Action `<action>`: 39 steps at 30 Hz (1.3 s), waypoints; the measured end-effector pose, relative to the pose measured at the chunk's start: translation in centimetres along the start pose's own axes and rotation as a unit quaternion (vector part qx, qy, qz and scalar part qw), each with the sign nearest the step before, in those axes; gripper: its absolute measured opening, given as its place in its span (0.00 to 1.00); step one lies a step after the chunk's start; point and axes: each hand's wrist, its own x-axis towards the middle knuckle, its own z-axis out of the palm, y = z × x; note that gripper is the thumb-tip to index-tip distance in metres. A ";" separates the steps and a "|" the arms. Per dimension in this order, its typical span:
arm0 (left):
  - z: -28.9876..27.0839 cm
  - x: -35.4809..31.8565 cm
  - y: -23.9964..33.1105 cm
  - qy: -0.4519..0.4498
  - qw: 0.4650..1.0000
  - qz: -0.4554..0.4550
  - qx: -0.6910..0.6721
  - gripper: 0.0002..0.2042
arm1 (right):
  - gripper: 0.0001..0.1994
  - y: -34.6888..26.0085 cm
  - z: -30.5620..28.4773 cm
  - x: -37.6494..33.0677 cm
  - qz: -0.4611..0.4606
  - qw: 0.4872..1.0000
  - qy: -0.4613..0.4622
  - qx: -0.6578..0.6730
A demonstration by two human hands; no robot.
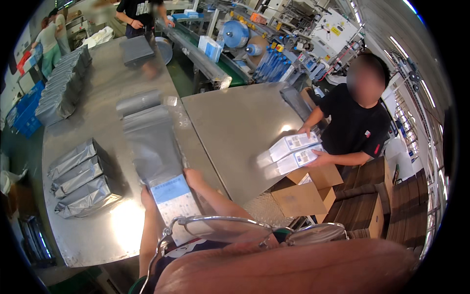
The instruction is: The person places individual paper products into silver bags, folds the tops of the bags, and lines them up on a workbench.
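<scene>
A white and blue box (172,203) is held at lower centre of the frame, gripped on its left edge by the left hand (147,198) and on its right edge by the right hand (193,179). Both hands are clenched on the box sides; fingertips are partly hidden, but the grasp is plain. The far end of the box is set into the mouth of a long grey foil bag (152,142), which lies flat on the steel worktop (98,230) and runs toward upper centre. More grey bag material (139,101) lies just beyond it.

Judged step: the box is being slid into the bag. It would be done well if the box is kept square to the bag mouth, pressed low against the worktop, and pushed evenly from both edges so the foil is not bunched or torn at the corners.

At left of the frame, a row of filled foil packs (81,179) is stacked, well apart from the hands. A longer row of packs (63,88) is seen at upper left. At right, another person's hands hold two white boxes (296,152) at the worktop edge, above open cardboard cartons (306,193). A conveyor (196,54) and machinery are seen at top. Spectacles (245,228) intrude at the bottom edge.
</scene>
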 end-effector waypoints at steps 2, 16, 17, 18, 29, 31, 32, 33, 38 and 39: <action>0.7 0.9 -5.8 -0.105 0.991 -0.042 0.066 0.07 | 0.07 -0.3 -1.3 0.3 -0.001 0.997 -0.054 -0.050; -2.9 -7.2 -7.8 -0.239 0.962 0.064 0.112 0.06 | 0.14 2.6 1.3 -11.7 0.001 0.978 -0.205 -0.028; -3.1 -7.7 -8.2 -0.223 0.971 -0.002 0.089 0.07 | 0.14 1.7 2.2 -13.4 0.013 0.986 -0.165 0.002; -3.2 -8.1 -7.6 -0.175 0.980 0.004 0.098 0.07 | 0.14 0.8 2.8 -14.0 0.024 0.988 -0.143 0.054; -4.9 -11.1 0.5 -0.052 0.996 -0.066 -0.033 0.05 | 0.11 -6.2 4.5 -7.5 -0.031 0.975 -0.186 0.119; -5.1 -11.8 -1.6 -0.123 0.985 -0.050 0.108 0.08 | 0.10 -3.6 3.4 -10.0 0.002 0.957 -0.157 0.244; -5.8 -12.3 -0.2 -0.137 0.983 -0.105 0.064 0.09 | 0.10 -3.3 2.8 -11.1 -0.107 0.957 -0.045 0.267; -5.7 -12.6 -0.8 -0.132 0.985 -0.080 0.076 0.08 | 0.10 -2.5 2.8 -11.7 -0.125 0.956 -0.072 0.254; -6.4 -14.0 -2.9 -0.177 0.964 -0.122 -0.156 0.07 | 0.11 -6.9 0.5 -12.4 -0.116 0.933 -0.139 0.311; -6.0 -14.0 -3.2 -0.164 0.967 -0.121 -0.155 0.06 | 0.11 -6.9 1.1 -11.9 -0.132 0.931 -0.137 0.312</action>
